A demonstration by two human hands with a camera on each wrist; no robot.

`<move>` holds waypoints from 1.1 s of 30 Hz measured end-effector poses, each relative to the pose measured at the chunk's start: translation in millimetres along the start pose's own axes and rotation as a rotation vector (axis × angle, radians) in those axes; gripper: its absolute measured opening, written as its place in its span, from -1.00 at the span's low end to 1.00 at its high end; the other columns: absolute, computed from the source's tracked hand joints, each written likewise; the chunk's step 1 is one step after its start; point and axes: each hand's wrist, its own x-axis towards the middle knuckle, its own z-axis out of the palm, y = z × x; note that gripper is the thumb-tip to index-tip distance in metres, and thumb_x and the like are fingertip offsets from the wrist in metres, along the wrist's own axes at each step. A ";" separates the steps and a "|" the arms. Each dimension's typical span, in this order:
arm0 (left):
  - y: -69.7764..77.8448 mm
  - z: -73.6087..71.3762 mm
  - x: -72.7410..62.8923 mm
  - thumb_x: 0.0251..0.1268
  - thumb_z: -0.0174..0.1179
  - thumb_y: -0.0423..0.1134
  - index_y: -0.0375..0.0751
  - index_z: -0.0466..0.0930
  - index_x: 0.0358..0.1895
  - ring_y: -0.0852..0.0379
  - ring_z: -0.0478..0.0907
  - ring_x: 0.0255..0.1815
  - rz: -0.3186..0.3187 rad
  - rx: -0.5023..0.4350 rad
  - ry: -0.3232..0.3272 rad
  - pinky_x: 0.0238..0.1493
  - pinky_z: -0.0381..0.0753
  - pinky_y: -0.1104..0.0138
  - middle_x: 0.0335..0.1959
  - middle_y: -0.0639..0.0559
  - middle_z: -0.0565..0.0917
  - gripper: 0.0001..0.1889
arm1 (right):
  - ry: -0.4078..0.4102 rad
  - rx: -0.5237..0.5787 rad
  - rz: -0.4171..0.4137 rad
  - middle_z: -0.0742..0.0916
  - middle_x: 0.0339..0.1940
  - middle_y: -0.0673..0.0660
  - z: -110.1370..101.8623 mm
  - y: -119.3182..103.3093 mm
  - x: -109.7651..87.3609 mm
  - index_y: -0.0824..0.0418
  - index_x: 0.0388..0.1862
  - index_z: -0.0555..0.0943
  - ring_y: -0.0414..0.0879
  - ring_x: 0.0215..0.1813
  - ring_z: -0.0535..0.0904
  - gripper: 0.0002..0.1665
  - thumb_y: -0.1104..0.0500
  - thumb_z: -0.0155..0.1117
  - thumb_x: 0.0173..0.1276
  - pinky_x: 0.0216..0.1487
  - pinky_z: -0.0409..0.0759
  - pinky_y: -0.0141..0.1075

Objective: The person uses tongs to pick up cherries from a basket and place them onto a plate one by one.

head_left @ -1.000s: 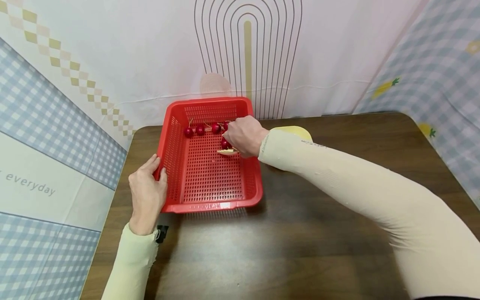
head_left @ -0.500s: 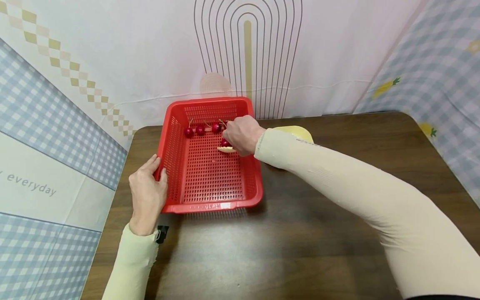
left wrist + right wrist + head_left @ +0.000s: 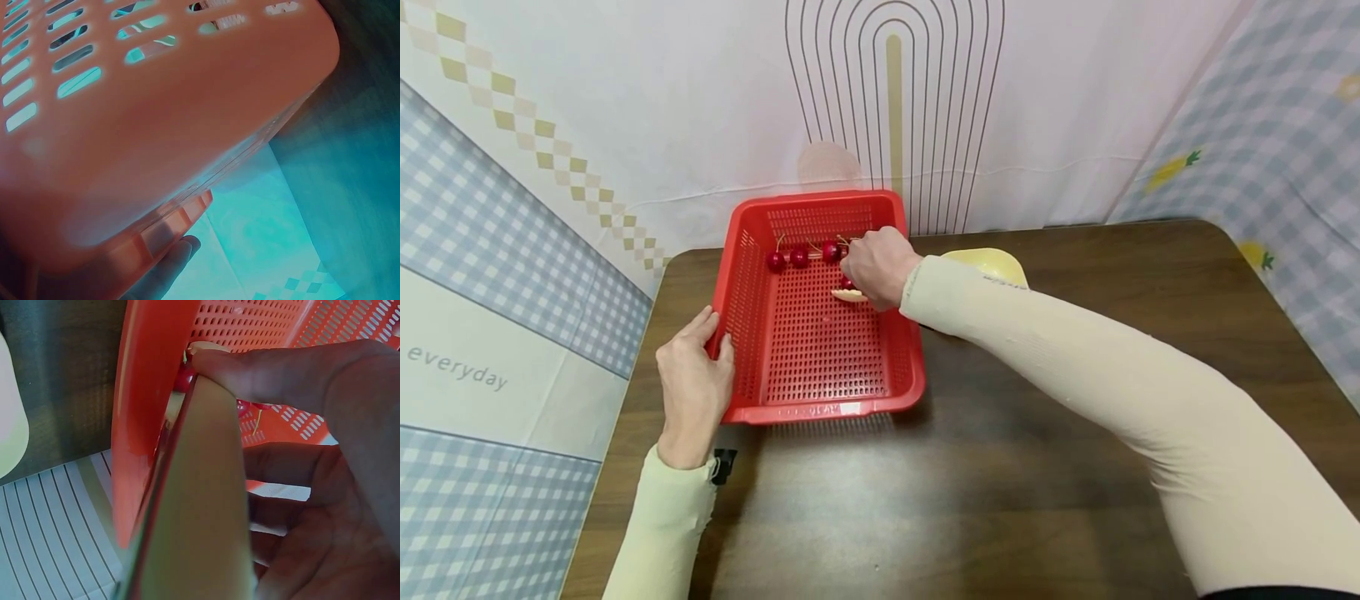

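Observation:
A red plastic basket (image 3: pixel 826 350) with perforated walls stands on the table, its left rim gripped by my left hand (image 3: pixel 694 383). In the left wrist view a fingertip (image 3: pixel 181 256) shows at the rim of the basket (image 3: pixel 169 119). My right hand (image 3: pixel 880 265) reaches over the basket's right side. Its thumb (image 3: pixel 250 372) and fingers pinch a long pale piece with a thin red edge (image 3: pixel 200 506), like a slice of fruit; its kind I cannot tell. A cream wavy edge (image 3: pixel 848 295) shows below this hand. Several cherries with stems (image 3: pixel 799 257) lie along the basket's far side.
A yellow dish (image 3: pixel 992 262) stands right of the basket, partly hidden by the right sleeve. The brown wooden table (image 3: pixel 880 500) reaches back to a patterned cloth wall (image 3: pixel 700 100).
My right hand has shifted slightly left and away from me, and the cream edge below it has moved along. The left hand keeps its grip on the rim.

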 end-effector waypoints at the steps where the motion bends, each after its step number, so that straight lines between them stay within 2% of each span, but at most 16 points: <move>1: -0.1 0.2 0.1 0.29 0.27 -0.47 -0.49 0.65 0.15 -0.28 0.64 0.23 0.002 0.000 0.001 0.21 0.63 -0.11 0.23 -0.28 0.67 -0.64 | 0.000 0.008 -0.001 0.80 -0.25 0.14 0.0 0.1 -0.1 0.11 -0.20 0.71 -0.05 -0.32 0.65 -0.84 0.09 0.34 0.29 -0.17 0.80 -0.19; 6: -0.4 1.0 0.1 0.29 0.27 -0.48 -0.50 0.65 0.15 -0.28 0.64 0.23 0.011 0.001 0.002 0.21 0.63 -0.11 0.23 -0.29 0.67 -0.63 | 0.008 0.049 -0.012 0.79 -0.30 0.12 2.0 0.6 -1.6 0.08 -0.36 0.66 -0.03 -0.29 0.68 -0.92 0.11 0.29 0.29 -0.19 0.79 -0.15; 9: 0.0 0.8 0.1 0.29 0.27 -0.47 -0.50 0.64 0.16 -0.28 0.64 0.23 0.011 0.000 0.000 0.20 0.64 -0.11 0.23 -0.29 0.66 -0.63 | 0.015 0.055 -0.014 0.77 -0.34 0.11 4.0 1.0 -2.8 0.06 -0.45 0.60 -0.03 -0.30 0.68 -0.89 0.13 0.27 0.29 -0.20 0.79 -0.11; 19: 0.8 -0.2 0.4 0.30 0.27 -0.46 -0.49 0.64 0.16 -0.28 0.63 0.24 0.005 -0.002 0.000 0.20 0.64 -0.11 0.24 -0.29 0.66 -0.63 | 0.040 0.066 0.004 0.75 -0.40 0.10 8.0 0.7 -5.9 0.08 -0.54 0.53 -0.03 -0.27 0.70 -0.81 0.18 0.22 0.30 -0.18 0.81 -0.10; 27: 0.4 0.1 -0.3 0.30 0.28 -0.46 -0.49 0.64 0.16 -0.28 0.64 0.23 0.005 -0.004 0.005 0.20 0.64 -0.10 0.24 -0.28 0.66 -0.63 | 0.081 0.060 0.008 0.77 -0.34 0.16 11.6 -1.1 -11.5 0.15 -0.31 0.70 0.01 -0.25 0.69 -0.83 0.12 0.21 0.37 -0.08 0.80 -0.10; 33: -0.1 0.4 -0.3 0.30 0.28 -0.45 -0.49 0.65 0.15 -0.27 0.64 0.22 0.006 -0.007 0.008 0.20 0.64 -0.10 0.23 -0.28 0.67 -0.63 | 0.140 0.027 0.034 0.76 -0.36 0.18 14.4 -0.8 -15.7 0.15 -0.28 0.73 0.04 -0.27 0.69 -0.83 0.14 0.22 0.36 -0.13 0.80 -0.09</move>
